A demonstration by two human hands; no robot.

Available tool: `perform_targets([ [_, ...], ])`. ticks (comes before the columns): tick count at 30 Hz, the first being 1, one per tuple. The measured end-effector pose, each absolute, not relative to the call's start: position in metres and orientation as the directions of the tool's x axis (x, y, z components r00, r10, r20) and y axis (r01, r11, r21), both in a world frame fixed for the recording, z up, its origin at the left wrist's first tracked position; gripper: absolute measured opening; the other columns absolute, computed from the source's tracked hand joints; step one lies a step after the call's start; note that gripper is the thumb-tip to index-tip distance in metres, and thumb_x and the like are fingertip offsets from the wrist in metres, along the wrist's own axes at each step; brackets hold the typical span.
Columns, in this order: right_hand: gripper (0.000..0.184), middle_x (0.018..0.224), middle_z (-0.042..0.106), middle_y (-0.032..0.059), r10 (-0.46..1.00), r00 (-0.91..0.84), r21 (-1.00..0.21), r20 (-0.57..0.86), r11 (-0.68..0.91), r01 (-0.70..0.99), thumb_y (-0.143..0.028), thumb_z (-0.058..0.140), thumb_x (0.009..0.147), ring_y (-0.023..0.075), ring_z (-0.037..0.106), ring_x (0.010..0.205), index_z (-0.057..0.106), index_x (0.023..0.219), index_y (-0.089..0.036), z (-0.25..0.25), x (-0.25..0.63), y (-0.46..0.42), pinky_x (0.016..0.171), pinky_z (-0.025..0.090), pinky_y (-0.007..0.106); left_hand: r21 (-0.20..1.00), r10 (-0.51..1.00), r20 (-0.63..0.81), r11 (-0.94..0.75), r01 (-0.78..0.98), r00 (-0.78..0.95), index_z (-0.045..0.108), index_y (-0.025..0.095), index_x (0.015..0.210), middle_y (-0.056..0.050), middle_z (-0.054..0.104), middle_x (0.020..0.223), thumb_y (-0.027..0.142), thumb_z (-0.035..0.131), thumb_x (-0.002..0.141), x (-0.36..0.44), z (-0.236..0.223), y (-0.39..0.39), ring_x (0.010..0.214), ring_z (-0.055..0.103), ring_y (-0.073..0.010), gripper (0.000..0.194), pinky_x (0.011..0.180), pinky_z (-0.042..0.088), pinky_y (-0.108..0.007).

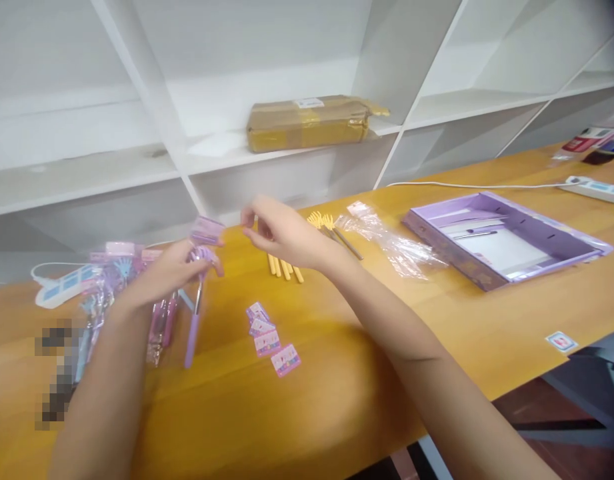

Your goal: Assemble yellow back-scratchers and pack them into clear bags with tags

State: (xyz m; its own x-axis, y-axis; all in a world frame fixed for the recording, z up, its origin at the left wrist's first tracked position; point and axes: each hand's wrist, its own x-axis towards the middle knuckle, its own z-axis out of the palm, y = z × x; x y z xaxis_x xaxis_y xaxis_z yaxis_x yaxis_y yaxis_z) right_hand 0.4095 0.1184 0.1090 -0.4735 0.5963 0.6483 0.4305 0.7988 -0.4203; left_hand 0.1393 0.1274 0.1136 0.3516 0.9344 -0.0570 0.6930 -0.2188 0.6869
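My left hand (169,273) is closed on a purple back scratcher (193,333), its claw-shaped head at my fingers and its handle slanting down. A small pink-purple card (207,231) shows at the same fingertips. My right hand (281,230) hovers over yellow back scratchers (285,268), thumb and fingers curved but apart, with nothing visible between them. It partly covers these scratchers; their claw heads and dark rods stick out to its right. Several printed cards (267,342) lie on the table between my arms. Both hands are slightly blurred.
Wrapped back scratchers (104,287) are piled left, beside a power strip (61,287). Clear plastic sleeves (387,240) and a purple box tray (491,280) lie right. A cardboard box (307,127) sits on the white shelf. Bottles (594,143) and another power strip (599,189) are far right.
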Motion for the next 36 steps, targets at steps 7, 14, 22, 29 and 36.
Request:
perform_targets([
  [7, 0.020, 0.114, 0.060, 0.0092, 0.522, -0.492, -0.244, 0.696, 0.817, 0.522, -0.038, 0.058, 0.106, 0.0154, 0.057, 0.089, 0.055, 0.110, -0.019, 0.109, 0.395, 0.098, 0.074, 0.044, 0.028, 0.820, 0.829, -0.152, -0.199, 0.537, 0.538, 0.065, 0.022, 0.091, 0.000, 0.066, 0.075, 0.034, 0.064, 0.088, 0.162, 0.120, 0.088, 0.066, 0.059, -0.0166, 0.013, 0.063, 0.048, -0.030],
  [14, 0.012, 0.107, 0.066, 0.0102, 0.501, -0.446, -0.144, 0.742, 0.768, 0.624, -0.025, 0.051, 0.106, 0.0191, 0.061, 0.098, 0.059, 0.111, -0.017, 0.109, 0.388, 0.089, 0.076, 0.045, 0.028, 0.773, 0.853, -0.155, -0.209, 0.598, 0.498, 0.062, 0.021, 0.089, 0.001, 0.061, 0.077, 0.032, 0.065, 0.085, 0.159, 0.116, 0.079, 0.068, 0.056, -0.0159, 0.012, 0.062, 0.046, -0.029],
  [22, 0.029, 0.131, 0.064, 0.0076, 0.573, -0.396, -0.261, 0.718, 0.749, 0.609, -0.026, 0.049, 0.105, 0.0201, 0.064, 0.110, 0.056, 0.133, -0.025, 0.117, 0.394, 0.090, 0.088, 0.055, 0.032, 0.788, 0.811, -0.201, -0.199, 0.583, 0.550, 0.059, 0.022, 0.094, 0.002, 0.059, 0.079, 0.029, 0.060, 0.088, 0.169, 0.125, 0.066, 0.072, 0.057, -0.0167, 0.010, 0.068, 0.047, -0.032],
  [29, 0.021, 0.141, 0.057, 0.0108, 0.435, -0.484, -0.100, 0.759, 0.812, 0.574, -0.023, 0.047, 0.104, 0.0256, 0.060, 0.121, 0.066, 0.113, -0.022, 0.122, 0.399, 0.086, 0.101, 0.051, 0.045, 0.803, 0.805, -0.199, -0.193, 0.564, 0.559, 0.056, 0.022, 0.093, 0.003, 0.057, 0.079, 0.029, 0.059, 0.088, 0.168, 0.124, 0.066, 0.071, 0.055, -0.0155, 0.009, 0.066, 0.047, -0.032],
  [36, 0.014, 0.119, 0.060, 0.0089, 0.516, -0.536, -0.409, 0.668, 0.856, 0.315, -0.030, 0.056, 0.106, 0.0199, 0.059, 0.113, 0.062, 0.097, -0.021, 0.134, 0.417, 0.085, 0.104, 0.050, 0.038, 0.755, 0.774, -0.178, -0.289, 0.589, 0.607, 0.065, 0.021, 0.102, 0.001, 0.059, 0.080, 0.032, 0.059, 0.090, 0.168, 0.126, 0.067, 0.070, 0.055, -0.0160, 0.018, 0.065, 0.047, -0.031],
])
